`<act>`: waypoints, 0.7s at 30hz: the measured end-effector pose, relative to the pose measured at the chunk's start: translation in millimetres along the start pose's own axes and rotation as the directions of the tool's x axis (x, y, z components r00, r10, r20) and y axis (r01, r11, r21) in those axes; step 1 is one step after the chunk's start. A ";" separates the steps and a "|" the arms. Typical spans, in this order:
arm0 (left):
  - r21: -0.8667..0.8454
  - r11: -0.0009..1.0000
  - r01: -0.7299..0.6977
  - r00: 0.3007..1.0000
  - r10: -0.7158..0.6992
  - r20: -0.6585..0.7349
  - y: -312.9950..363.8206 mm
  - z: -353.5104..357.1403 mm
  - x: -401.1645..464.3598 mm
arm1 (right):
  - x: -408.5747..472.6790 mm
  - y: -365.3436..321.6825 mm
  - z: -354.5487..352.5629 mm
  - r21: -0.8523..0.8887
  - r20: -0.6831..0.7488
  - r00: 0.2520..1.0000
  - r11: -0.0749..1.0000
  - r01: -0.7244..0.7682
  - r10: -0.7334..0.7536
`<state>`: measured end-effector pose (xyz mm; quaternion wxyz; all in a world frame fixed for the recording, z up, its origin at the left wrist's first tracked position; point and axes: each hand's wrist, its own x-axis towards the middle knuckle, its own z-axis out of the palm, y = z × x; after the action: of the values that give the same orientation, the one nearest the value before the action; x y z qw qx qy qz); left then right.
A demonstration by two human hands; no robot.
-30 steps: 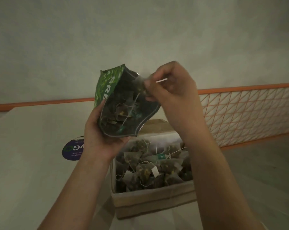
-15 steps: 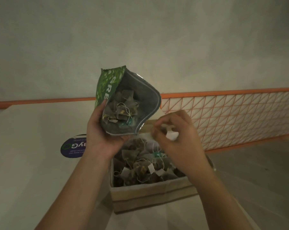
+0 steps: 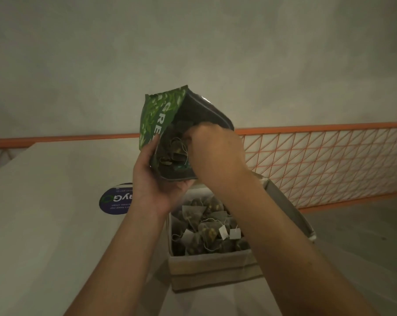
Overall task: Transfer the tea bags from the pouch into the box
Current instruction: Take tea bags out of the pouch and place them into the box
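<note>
Our left hand (image 3: 155, 190) grips the green pouch (image 3: 170, 133) above the worktop (image 3: 44, 224); our right hand (image 3: 215, 153) reaches inside, fingers hidden, so we cannot tell their grasp. The tea bags (image 3: 206, 229) filling the box (image 3: 215, 270) look light and soft; pinching a string seems best.

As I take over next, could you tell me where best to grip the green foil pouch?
Grip the green foil pouch around its lower body from the left, as the left hand does: its mouth opens rightward, so the right hand can reach in.
</note>
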<state>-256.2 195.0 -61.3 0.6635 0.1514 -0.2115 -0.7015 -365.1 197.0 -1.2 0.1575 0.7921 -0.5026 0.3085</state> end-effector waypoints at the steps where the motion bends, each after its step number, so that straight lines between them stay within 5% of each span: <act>1: -0.010 1.000 0.001 1.000 -0.001 0.002 -0.1 -0.1 0.0 | 4.2 -2.1 2.0 -0.011 0.012 1.000 1.000 -0.007 0.007; 13: 0.005 0.996 0.085 0.996 -0.085 0.039 2.3 0.4 -3.6 | 13.0 -8.6 34.7 0.024 0.272 0.955 0.993 0.114 -0.116; 18: -0.013 0.996 0.083 0.996 -0.083 0.042 4.4 -5.1 -0.1 | 8.7 3.7 24.6 0.300 0.215 0.969 0.952 0.054 -0.123; 21: -0.019 0.998 0.063 0.997 -0.062 0.052 5.5 -5.2 0.9 | -1.2 11.7 9.3 0.528 0.008 0.999 0.849 0.035 -0.046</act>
<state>-248.9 193.4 -63.0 0.6373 0.1328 -0.2163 -0.7276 -372.8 187.4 -9.7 -0.0645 0.8184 -0.3833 0.4232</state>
